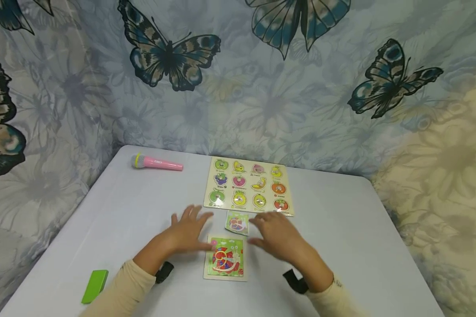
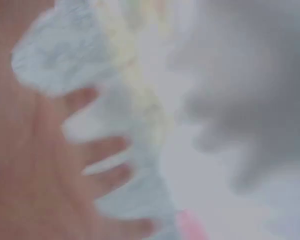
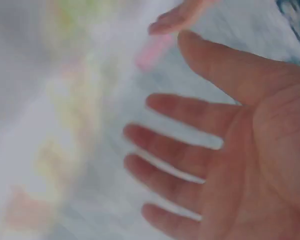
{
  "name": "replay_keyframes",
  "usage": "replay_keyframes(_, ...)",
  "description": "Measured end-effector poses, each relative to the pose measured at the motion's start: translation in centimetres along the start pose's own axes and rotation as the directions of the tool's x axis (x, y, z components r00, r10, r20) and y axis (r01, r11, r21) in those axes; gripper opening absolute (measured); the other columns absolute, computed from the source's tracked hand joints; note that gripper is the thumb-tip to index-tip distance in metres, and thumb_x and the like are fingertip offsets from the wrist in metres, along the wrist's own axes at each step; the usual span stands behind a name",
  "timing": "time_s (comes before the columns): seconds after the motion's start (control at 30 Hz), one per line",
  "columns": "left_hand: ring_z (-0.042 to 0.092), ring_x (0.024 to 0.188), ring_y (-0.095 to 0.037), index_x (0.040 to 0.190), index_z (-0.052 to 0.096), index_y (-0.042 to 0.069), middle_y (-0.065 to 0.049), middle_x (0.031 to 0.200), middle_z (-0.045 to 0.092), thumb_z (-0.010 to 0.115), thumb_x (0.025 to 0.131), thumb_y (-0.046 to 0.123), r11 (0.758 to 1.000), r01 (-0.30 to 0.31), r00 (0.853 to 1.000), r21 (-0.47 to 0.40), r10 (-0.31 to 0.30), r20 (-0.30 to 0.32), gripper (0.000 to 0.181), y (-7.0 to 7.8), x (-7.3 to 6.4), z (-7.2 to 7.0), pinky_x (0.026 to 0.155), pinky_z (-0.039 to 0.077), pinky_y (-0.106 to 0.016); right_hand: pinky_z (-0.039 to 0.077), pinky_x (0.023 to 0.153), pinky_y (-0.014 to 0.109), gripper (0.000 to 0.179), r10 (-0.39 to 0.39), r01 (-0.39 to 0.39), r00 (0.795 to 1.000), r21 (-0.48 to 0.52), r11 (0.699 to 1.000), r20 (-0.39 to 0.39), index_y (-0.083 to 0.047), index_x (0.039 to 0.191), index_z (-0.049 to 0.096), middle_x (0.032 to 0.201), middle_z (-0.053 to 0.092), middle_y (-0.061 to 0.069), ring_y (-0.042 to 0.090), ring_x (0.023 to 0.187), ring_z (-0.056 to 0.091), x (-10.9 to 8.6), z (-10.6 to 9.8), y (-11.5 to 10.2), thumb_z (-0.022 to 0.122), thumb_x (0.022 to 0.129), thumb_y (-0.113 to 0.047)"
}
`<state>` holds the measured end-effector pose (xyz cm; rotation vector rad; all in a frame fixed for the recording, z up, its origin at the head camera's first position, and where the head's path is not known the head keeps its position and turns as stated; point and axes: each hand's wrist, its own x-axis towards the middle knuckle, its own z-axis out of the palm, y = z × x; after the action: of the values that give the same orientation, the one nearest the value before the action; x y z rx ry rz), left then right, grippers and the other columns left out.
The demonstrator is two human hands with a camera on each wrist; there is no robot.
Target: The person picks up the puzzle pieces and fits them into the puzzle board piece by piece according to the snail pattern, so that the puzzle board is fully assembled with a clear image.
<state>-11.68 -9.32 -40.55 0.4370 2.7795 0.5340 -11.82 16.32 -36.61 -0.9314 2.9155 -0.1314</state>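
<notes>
A small square picture puzzle (image 1: 227, 259) with a green background and a red figure lies flat in a pale frame near the table's front. Just beyond it is a small picture card (image 1: 237, 223), its edge slightly curled. My left hand (image 1: 184, 235) hovers at the puzzle's left with fingers spread, its thumb near or over the puzzle's left edge; whether it touches cannot be told. To the right of the card is my right hand (image 1: 278, 236), its fingertips close to the card's edge. Straight, separated fingers (image 3: 175, 135) and a bare palm show in the right wrist view.
Behind the card lies a fruit puzzle board (image 1: 247, 185) with several fruit pictures. A pink toy microphone (image 1: 158, 163) rests at the back left of the white table (image 1: 333, 211). A green block (image 1: 95, 286) lies at the front left. Butterfly-patterned cloth (image 1: 262, 110) hangs behind.
</notes>
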Motion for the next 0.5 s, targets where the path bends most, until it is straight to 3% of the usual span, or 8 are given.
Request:
replay_keyframes(0.07, 0.004, 0.147, -0.044, 0.153, 0.028, 0.017, -0.022, 0.160, 0.012, 0.069, 0.078, 0.063, 1.000, -0.010, 0.990, 0.011, 0.012, -0.140, 0.097, 0.5, 1.6, -3.2, 0.103, 0.010, -0.078, 0.025, 0.112, 0.059, 0.068, 0.078, -0.078, 0.996, 0.004, 0.997, -0.050, -0.009, 0.142, 0.049, 0.148, 0.041, 0.021, 0.041, 0.139, 0.034, 1.9, -2.7, 1.1, 0.064, 0.089, -0.049)
replay_keyframes(0.13, -0.006, 0.148, -0.042, 0.156, 0.020, 0.019, -0.019, 0.162, 0.000, 0.066, 0.079, 0.067, 1.000, -0.014, 0.965, 0.010, 0.016, -0.262, 0.102, 1.0, 3.0, -6.4, 0.105, 0.002, -0.076, 0.015, 0.113, 0.063, 0.079, 0.135, -0.134, 0.985, 0.018, 0.991, -0.105, -0.011, 0.151, 0.034, 0.158, 0.020, 0.023, 0.045, 0.146, 0.015, 3.6, -4.9, 2.0, 0.057, 0.091, -0.056)
replay_keyframes(0.2, -0.017, 0.147, -0.039, 0.157, 0.012, 0.022, -0.016, 0.162, -0.011, 0.064, 0.077, 0.070, 1.000, -0.014, 0.949, -0.001, 0.013, -0.314, 0.107, 1.6, 3.8, -8.6, 0.105, -0.004, -0.076, 0.008, 0.112, 0.067, 0.085, 0.189, -0.185, 0.974, 0.043, 0.982, -0.122, -0.016, 0.157, 0.018, 0.161, 0.001, 0.022, 0.045, 0.147, -0.001, 4.8, -6.3, 2.6, 0.050, 0.092, -0.062)
replay_keyframes(0.23, -0.020, 0.146, -0.038, 0.158, 0.009, 0.023, -0.015, 0.162, -0.014, 0.064, 0.077, 0.071, 1.000, -0.009, 0.950, -0.004, 0.008, -0.312, 0.109, 1.8, 4.0, -9.3, 0.104, -0.005, -0.076, 0.006, 0.111, 0.069, 0.088, 0.206, -0.201, 0.972, 0.054, 0.978, -0.113, -0.019, 0.157, 0.012, 0.161, -0.004, 0.021, 0.045, 0.146, -0.007, 5.2, -6.6, 2.7, 0.047, 0.092, -0.065)
replay_keyframes(0.33, -0.025, 0.144, -0.037, 0.158, 0.004, 0.025, -0.014, 0.161, -0.019, 0.064, 0.074, 0.074, 1.000, 0.018, 0.962, -0.004, -0.018, -0.271, 0.113, 1.9, 4.0, -9.8, 0.104, -0.006, -0.076, 0.003, 0.109, 0.072, 0.091, 0.236, -0.232, 0.970, 0.062, 0.971, -0.059, -0.023, 0.158, 0.005, 0.161, -0.012, 0.020, 0.044, 0.145, -0.015, 5.8, -6.7, 2.7, 0.042, 0.090, -0.072)
replay_keyframes(0.5, -0.023, 0.145, -0.038, 0.158, 0.007, 0.026, -0.015, 0.161, -0.015, 0.066, 0.072, 0.075, 0.999, 0.039, 0.962, 0.009, -0.035, -0.269, 0.115, 1.5, 3.9, -8.9, 0.104, -0.004, -0.077, 0.004, 0.107, 0.074, 0.091, 0.248, -0.246, 0.968, 0.046, 0.968, -0.045, -0.024, 0.158, 0.005, 0.161, -0.013, 0.020, 0.044, 0.145, -0.016, 5.9, -6.0, 2.6, 0.042, 0.089, -0.072)
